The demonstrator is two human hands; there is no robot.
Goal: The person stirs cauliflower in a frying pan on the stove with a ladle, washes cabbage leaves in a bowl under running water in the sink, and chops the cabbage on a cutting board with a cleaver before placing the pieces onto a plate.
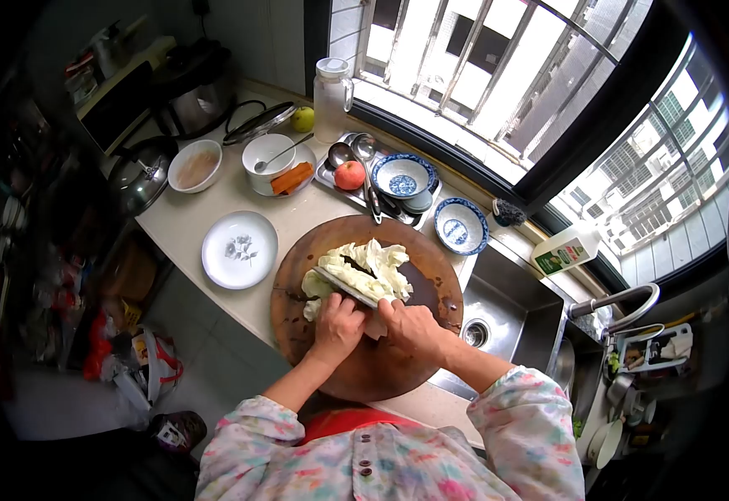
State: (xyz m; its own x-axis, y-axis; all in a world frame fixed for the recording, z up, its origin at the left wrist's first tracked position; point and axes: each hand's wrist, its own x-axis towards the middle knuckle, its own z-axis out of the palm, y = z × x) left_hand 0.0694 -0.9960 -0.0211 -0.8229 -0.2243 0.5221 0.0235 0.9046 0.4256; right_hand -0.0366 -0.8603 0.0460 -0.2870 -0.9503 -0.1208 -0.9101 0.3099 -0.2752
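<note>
Pale, leafy cabbage (391, 265) lies in cut pieces on a round wooden chopping board (322, 242). A kitchen knife (346, 285) lies slantwise across the cabbage, its blade pointing up and left. My right hand (414, 330) is closed around the knife's near right end, so the handle is hidden. Beside the blade, on its near side, my left hand (339, 327) has its fingers curled in against the knife and the cabbage edge. What those fingers grip is hidden.
A white flowered plate (227, 250) stands left of the board. Behind are a metal tray (327, 177) with a red apple (349, 175) and ladles, blue-patterned bowls (461, 225), carrot pieces (292, 178) and a pitcher (331, 100). At right is a steel sink (506, 288) with a faucet (623, 305).
</note>
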